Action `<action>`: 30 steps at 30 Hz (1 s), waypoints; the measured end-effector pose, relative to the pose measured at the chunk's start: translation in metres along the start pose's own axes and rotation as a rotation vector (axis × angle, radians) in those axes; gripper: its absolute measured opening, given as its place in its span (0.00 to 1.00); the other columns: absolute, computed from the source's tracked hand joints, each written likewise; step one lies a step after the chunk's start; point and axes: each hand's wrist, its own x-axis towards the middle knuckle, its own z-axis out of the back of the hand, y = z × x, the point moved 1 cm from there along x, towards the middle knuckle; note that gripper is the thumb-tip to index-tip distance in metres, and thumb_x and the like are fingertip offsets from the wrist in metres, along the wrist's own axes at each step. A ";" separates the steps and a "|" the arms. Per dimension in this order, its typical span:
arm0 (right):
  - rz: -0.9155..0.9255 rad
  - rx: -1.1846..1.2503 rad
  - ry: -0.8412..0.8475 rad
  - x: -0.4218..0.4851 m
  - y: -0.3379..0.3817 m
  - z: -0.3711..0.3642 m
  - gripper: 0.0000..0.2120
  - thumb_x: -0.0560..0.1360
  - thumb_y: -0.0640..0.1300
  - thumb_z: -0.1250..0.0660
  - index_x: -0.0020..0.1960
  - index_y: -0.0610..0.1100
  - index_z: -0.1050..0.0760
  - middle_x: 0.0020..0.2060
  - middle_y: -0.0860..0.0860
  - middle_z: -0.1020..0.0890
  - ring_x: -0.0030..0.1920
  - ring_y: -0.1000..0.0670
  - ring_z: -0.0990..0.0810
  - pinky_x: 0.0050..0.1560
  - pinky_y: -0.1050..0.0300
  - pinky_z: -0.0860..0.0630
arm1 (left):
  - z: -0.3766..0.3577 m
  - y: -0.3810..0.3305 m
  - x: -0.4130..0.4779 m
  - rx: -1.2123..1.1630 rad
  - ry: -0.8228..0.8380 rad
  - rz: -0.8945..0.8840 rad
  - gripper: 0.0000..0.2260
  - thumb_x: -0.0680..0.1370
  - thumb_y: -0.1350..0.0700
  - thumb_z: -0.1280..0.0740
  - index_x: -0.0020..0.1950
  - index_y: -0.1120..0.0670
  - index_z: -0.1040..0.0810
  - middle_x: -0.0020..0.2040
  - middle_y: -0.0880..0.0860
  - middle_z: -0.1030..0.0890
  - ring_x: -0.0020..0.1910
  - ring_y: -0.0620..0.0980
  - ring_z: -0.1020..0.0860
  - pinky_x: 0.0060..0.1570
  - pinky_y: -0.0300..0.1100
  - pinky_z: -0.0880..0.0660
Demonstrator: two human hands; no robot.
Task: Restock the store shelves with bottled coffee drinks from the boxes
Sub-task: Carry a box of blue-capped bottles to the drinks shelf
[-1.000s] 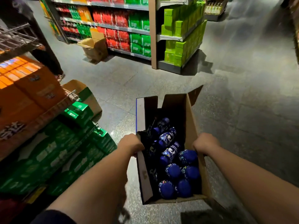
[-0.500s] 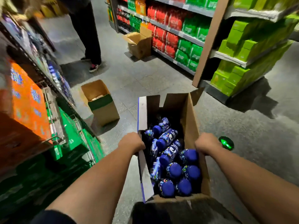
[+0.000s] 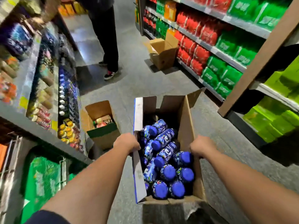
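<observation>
I hold an open cardboard box (image 3: 188,125) in front of me above the aisle floor. Several blue-capped bottled coffee drinks (image 3: 168,172) fill it, some upright, some lying on their sides. My left hand (image 3: 127,143) grips the box's left wall. My right hand (image 3: 201,147) grips its right wall. On my left runs a shelf unit (image 3: 48,81) stocked with rows of small bottles, blurred by motion.
A smaller open box (image 3: 103,135) with mixed bottles stands on the floor by the left shelf. Another open box (image 3: 163,54) sits against the right shelves of red and green packs (image 3: 218,50). A person (image 3: 106,42) stands further up the aisle.
My view has swung left and up the aisle while I carry the box. The left shelf, the floor box and the standing person have come closer into view. Both hands keep their grip.
</observation>
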 end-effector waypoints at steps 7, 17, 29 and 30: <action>0.195 -0.193 0.039 0.193 0.077 0.076 0.17 0.72 0.43 0.38 0.57 0.37 0.21 0.55 0.42 0.18 0.56 0.43 0.19 0.49 0.56 0.24 | 0.057 -0.038 0.139 -0.162 0.007 0.218 0.23 0.69 0.46 0.29 0.60 0.56 0.23 0.59 0.55 0.21 0.58 0.57 0.22 0.48 0.43 0.26; 0.437 -0.390 0.007 0.374 0.249 0.165 0.15 0.74 0.43 0.36 0.58 0.38 0.23 0.58 0.41 0.20 0.59 0.41 0.21 0.52 0.55 0.25 | 0.129 -0.037 0.292 -0.444 0.041 0.485 0.19 0.65 0.54 0.31 0.54 0.56 0.21 0.58 0.57 0.20 0.56 0.57 0.21 0.42 0.42 0.28; 0.664 -0.553 0.145 0.529 0.484 0.180 0.15 0.74 0.40 0.38 0.59 0.37 0.23 0.57 0.41 0.20 0.57 0.41 0.20 0.47 0.57 0.25 | 0.235 0.043 0.453 -0.584 -0.028 0.831 0.20 0.71 0.55 0.30 0.62 0.58 0.25 0.61 0.57 0.22 0.59 0.57 0.23 0.45 0.43 0.27; 0.708 -0.583 0.151 0.545 0.507 0.179 0.15 0.74 0.40 0.38 0.59 0.37 0.23 0.57 0.41 0.20 0.58 0.41 0.20 0.49 0.56 0.25 | 0.241 0.047 0.466 -0.617 -0.042 0.865 0.20 0.71 0.54 0.30 0.62 0.57 0.25 0.61 0.57 0.23 0.59 0.57 0.23 0.45 0.43 0.27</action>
